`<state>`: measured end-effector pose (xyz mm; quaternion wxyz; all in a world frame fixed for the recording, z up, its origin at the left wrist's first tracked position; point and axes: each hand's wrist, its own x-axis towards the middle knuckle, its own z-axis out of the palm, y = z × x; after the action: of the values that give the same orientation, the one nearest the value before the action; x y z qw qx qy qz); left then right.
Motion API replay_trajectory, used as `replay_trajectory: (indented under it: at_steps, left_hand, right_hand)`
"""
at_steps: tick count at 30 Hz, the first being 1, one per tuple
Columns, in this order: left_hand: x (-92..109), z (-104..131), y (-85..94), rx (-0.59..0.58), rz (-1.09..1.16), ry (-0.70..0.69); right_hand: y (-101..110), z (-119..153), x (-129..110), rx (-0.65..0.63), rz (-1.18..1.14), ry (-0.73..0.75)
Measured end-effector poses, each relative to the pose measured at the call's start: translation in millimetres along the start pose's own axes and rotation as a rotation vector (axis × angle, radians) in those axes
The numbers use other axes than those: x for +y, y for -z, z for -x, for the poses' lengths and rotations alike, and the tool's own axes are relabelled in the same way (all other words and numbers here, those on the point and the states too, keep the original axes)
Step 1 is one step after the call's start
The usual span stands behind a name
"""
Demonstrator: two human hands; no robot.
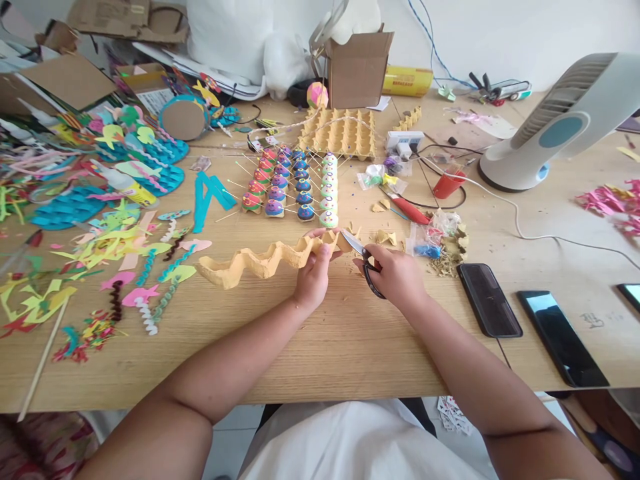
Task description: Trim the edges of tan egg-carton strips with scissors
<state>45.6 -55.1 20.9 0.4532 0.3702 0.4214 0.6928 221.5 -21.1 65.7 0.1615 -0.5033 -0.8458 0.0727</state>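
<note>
A long wavy strip of tan egg carton (260, 261) is gripped near its right end by my left hand (315, 270), thumb on top. My right hand (395, 270) is closed round the black handles of a pair of scissors (356, 244). The blades lie against the strip's right end; how far apart they are is hard to tell. Just beyond the strip stand rows of painted carton pieces in red, purple, blue and pale green (329, 190). Small carton scraps (386, 237) lie beyond my right hand.
An uncut egg tray (345, 133) lies behind the painted rows. Colourful paper cutouts (95, 247) and a glue bottle (131, 185) are at left. Two phones (489, 300), a red cup (449, 181) and a white fan (550, 127) stand or lie at right.
</note>
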Motion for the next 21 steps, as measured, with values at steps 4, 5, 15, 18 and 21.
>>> replay_trajectory:
  at_steps: [4,5,15,18,21]
  left_hand:
    - [-0.2,-0.1,0.1,0.003,0.006,0.001]
    - [-0.4,-0.1,0.3,0.002,0.010,0.000]
    - [-0.5,0.7,-0.3,-0.001,0.021,0.011]
    - [0.8,1.9,-1.0,-0.004,0.023,0.004]
    - [1.2,3.1,-0.8,-0.048,0.021,-0.018]
  right_hand:
    - [0.4,0.0,1.0,0.012,0.013,0.012]
    - [0.5,-0.1,1.2,0.017,0.017,0.014]
    - [0.3,-1.8,2.5,0.012,0.021,0.015]
    - [-1.3,-2.1,4.8,0.039,-0.072,-0.006]
    - [-1.4,-3.8,8.1,0.101,-0.250,-0.077]
